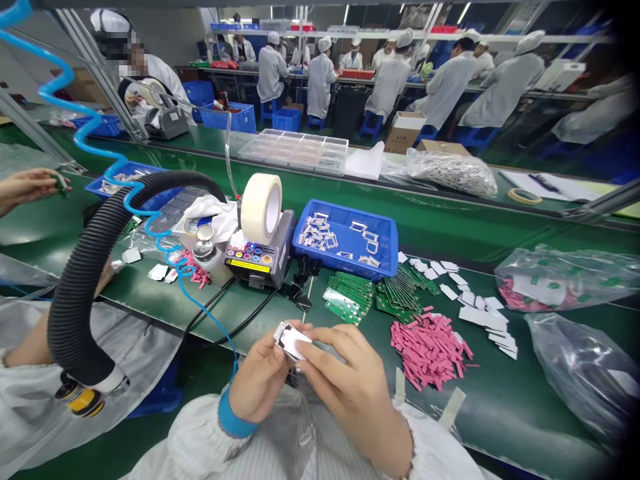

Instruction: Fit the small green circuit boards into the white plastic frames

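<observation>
My left hand and my right hand both grip a small white-and-metal part above the green conveyor bench. My left wrist wears a blue strap. Ahead of my right hand lie green circuit board strips. Pink foam strips are heaped to the right of my hands, with white pads beyond them. A blue tray holds metal frames. The part's underside is hidden by my fingers.
A black corrugated hose and a blue coiled air tube cross the left side. A tape dispenser with a masking tape roll stands ahead. Plastic bags lie right. A co-worker's hand is at far left.
</observation>
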The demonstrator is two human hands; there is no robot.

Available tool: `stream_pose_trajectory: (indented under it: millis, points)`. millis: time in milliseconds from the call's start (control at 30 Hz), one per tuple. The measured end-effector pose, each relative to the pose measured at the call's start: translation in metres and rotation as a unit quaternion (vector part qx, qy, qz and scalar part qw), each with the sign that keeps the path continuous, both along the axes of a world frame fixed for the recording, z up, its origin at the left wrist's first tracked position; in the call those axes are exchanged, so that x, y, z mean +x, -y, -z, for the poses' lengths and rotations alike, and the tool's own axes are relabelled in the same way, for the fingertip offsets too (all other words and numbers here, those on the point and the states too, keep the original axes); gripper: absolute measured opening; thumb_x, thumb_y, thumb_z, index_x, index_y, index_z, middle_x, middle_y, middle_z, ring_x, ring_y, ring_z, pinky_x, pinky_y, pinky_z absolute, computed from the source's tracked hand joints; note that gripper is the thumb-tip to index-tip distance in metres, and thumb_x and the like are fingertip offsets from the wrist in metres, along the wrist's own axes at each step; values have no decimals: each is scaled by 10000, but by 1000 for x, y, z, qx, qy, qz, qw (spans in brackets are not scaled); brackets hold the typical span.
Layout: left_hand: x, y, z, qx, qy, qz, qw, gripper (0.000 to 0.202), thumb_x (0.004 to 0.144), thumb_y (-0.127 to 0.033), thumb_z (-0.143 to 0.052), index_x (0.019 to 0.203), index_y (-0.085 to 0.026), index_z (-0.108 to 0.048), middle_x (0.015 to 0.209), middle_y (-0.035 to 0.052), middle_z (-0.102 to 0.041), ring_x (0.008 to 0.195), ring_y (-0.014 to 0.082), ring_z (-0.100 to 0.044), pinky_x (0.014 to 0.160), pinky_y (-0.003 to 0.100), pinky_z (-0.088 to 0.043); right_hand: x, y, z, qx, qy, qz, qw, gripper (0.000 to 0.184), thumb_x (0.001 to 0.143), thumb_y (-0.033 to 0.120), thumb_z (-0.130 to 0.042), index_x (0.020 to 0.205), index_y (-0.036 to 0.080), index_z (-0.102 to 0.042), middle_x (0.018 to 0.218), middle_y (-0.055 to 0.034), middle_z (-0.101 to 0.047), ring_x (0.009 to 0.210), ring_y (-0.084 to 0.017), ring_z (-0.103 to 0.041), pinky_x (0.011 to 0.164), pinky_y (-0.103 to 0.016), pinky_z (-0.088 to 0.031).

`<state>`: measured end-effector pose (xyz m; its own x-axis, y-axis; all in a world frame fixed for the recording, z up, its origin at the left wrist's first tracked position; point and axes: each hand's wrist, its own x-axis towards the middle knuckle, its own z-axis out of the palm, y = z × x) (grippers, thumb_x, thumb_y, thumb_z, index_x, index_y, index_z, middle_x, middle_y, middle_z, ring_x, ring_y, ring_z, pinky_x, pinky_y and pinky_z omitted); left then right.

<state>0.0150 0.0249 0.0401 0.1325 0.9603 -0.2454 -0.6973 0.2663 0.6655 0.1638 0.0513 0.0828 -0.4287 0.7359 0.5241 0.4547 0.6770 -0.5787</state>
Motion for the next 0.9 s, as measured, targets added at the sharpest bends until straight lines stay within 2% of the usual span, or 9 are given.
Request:
stream_pose_trajectory:
  millis: [200,267,333,400,433,533,667,767,900]
  points:
    - [7,3,8,-66,49,-44,996,359,663,-371,-706,1004,-267,-662,955,11,-696,959,192,-600,897,339,-410,-18,1,6,75,46,69,994,165,845,206,-537,954,259,-649,920,-28,-672,747,-177,-475,638,-336,-396]
    - [10,2,13,-94,87,-51,990,313,714,-351,-666,1014,-263,-651,980,9,-695,962,173,-602,878,315,-428,-22,0,12,49,65,69,994,150,851,246,-538,951,257,-649,955,-26,-654,801,-178,-478,699,-345,-389]
    - [13,0,20,-138,133,-28,981,256,784,-351,-588,1008,-243,-647,994,14,-694,947,157,-607,851,304,-446,-18,-4,19,1,104,38,994,188,839,333,-557,992,257,-634,1010,-33,-627,878,-189,-487,758,-353,-384]
    - [14,-2,27,-191,180,15,965,255,841,-373,-495,1016,-253,-636,988,8,-697,931,160,-613,852,347,-451,-3,-10,25,-47,147,27,988,261,831,372,-561,1068,268,-600,1062,-32,-604,942,-187,-498,802,-344,-377]
    - [15,-3,30,-215,196,31,956,266,854,-386,-464,1026,-267,-628,979,2,-699,936,171,-613,861,381,-447,10,-13,29,-69,171,50,982,262,835,368,-557,1079,278,-590,1060,-21,-604,950,-177,-508,810,-329,-374]
    - [15,-4,35,-252,205,41,945,289,854,-410,-450,1062,-283,-607,971,1,-704,976,205,-601,880,447,-429,61,-22,40,-117,235,197,945,150,843,331,-545,943,254,-628,940,-8,-628,889,-167,-539,775,-305,-366]
    - [18,-2,35,-235,183,41,954,283,854,-373,-466,1066,-251,-607,939,19,-702,908,186,-612,856,423,-446,117,-33,62,-138,281,343,886,177,824,328,-553,769,178,-629,805,-57,-611,813,-230,-527,706,-347,-321]
    - [23,-2,33,-224,167,48,959,266,849,-356,-482,1053,-249,-614,924,21,-696,853,171,-613,819,400,-465,128,-40,79,-145,317,395,850,211,819,350,-545,724,181,-629,818,-69,-604,817,-256,-511,701,-365,-289]
    - [22,0,31,-212,156,44,964,257,827,-348,-520,1047,-257,-618,937,17,-686,838,175,-607,814,404,-470,119,-46,87,-150,361,409,825,151,802,301,-572,741,177,-634,860,-87,-598,844,-269,-507,713,-378,-281]
